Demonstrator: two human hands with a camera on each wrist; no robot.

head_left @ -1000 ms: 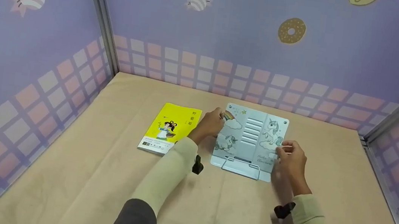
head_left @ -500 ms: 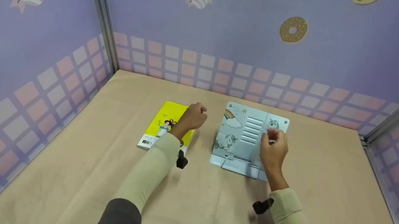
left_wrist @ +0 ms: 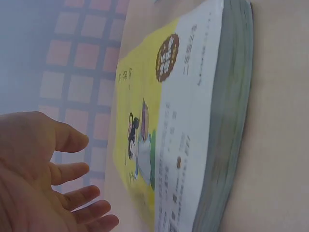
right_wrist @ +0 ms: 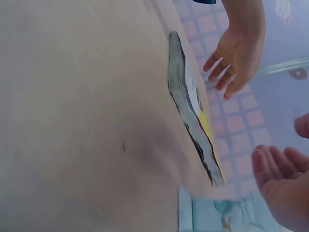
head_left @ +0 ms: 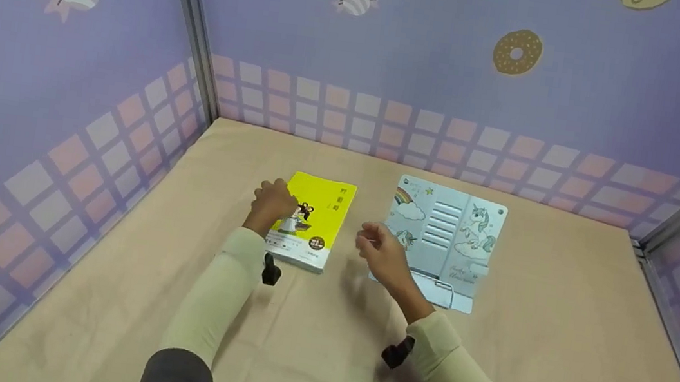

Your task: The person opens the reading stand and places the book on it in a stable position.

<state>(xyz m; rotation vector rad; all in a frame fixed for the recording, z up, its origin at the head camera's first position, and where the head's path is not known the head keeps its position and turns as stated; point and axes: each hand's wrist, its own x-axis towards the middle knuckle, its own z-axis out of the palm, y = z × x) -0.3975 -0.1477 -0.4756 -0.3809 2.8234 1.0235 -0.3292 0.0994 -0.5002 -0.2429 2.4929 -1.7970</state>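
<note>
A thick yellow paperback book (head_left: 327, 215), with a cartoon girl and a white band on its cover, lies flat on the table. My left hand (head_left: 272, 202) is over the book's left edge, fingers apart and loosely bent, holding nothing. In the left wrist view, that hand (left_wrist: 38, 179) shows its spread fingers beside the cover. Between the book and a pale blue book stand (head_left: 444, 213), my right hand (head_left: 387, 258) hovers with relaxed fingers around no object. It hides the stand's lower left corner. Unicorns, a rainbow and a wire ledge mark the stand.
A beige cloth covers the table (head_left: 525, 369). Purple wall panels (head_left: 422, 52) with pink and white squares enclose the back and both sides. Metal posts (head_left: 195, 24) stand at the corners. A small black camera sits on each wrist.
Both hands have let go of the book stand and moved left. The left hand has crossed over to the book's far left side; the right has passed across the stand toward the book.
</note>
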